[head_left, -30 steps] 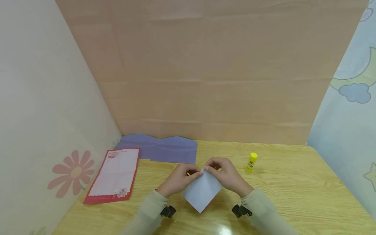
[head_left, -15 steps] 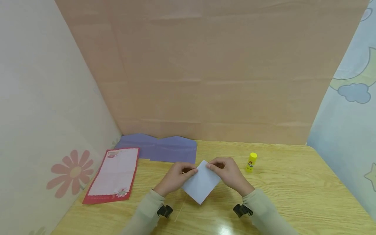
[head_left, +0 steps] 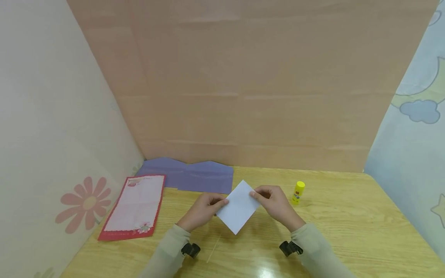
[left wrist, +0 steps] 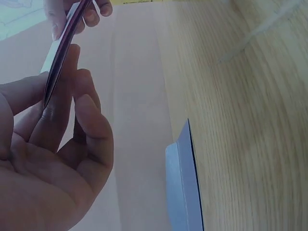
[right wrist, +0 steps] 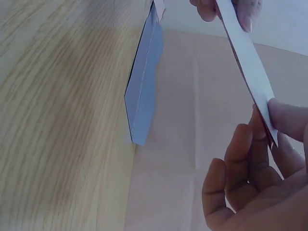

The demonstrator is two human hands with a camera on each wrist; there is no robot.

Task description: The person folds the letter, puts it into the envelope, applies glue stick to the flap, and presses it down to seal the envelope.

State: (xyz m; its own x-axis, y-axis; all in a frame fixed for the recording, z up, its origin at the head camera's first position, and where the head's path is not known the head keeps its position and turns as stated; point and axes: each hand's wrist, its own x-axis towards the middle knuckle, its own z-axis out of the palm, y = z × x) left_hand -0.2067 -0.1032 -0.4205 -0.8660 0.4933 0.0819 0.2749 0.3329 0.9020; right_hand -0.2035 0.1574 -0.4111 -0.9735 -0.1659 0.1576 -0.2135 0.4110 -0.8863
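Observation:
A small folded square of paper (head_left: 238,209), white on its upper face, is held up over the table with one corner pointing away from me. My left hand (head_left: 202,210) pinches its left corner between thumb and fingers. At the right corner, my right hand (head_left: 277,204) pinches it the same way, thumb on the white face. Seen edge-on in the left wrist view, the paper (left wrist: 62,53) shows a dark red side. In the right wrist view its folded layers part slightly near the fingers (right wrist: 240,139).
A yellow glue stick (head_left: 298,192) stands upright to the right. A red-bordered sheet (head_left: 135,204) lies at the left, overlapping a purple folded paper (head_left: 205,177) by the back panel (head_left: 264,96). A thin pale strip (head_left: 213,249) lies on the table (head_left: 347,231) near the left wrist.
Both hands have moved apart, from pinching together at the paper's far corner to its left and right corners. The paper has shifted slightly away from me, and its far corner is now uncovered.

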